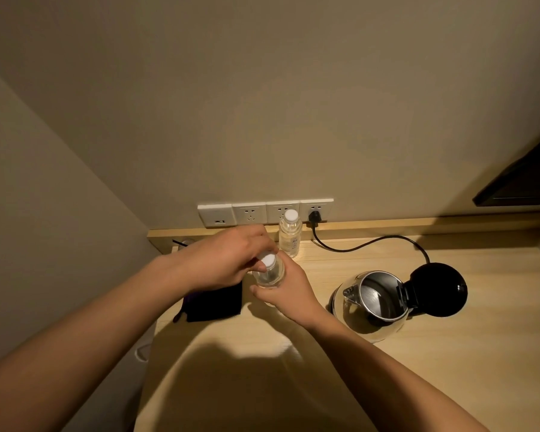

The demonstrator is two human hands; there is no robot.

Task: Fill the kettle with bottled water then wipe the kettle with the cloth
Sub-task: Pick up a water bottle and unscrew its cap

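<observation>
The task is at its opening step: the water bottle (270,275) is upright just above or on the wooden desk (387,385), and its white cap (268,260) is on. The right hand (289,289) wraps around the bottle's clear body from the near side. The left hand (228,260) comes over from the left and its fingers pinch the cap, seemingly to unscrew it. The bottle's long axis runs roughly vertical, with the capped mouth pointing up toward the camera, so it is not yet tilted toward the kettle (371,304). The kettle stands to the right, apart from both hands, with its black lid (438,289) flipped fully open. The steel interior shows, and no water can be made out in it. The dark cloth (219,302) lies flat on the desk just left of the bottle, partly under the left hand and untouched. A second capped bottle (290,235) stands farther back, by the wall sockets (250,213), where a black power cord (371,241) is plugged in. Uncapping, pouring and wiping all appear to remain.
</observation>
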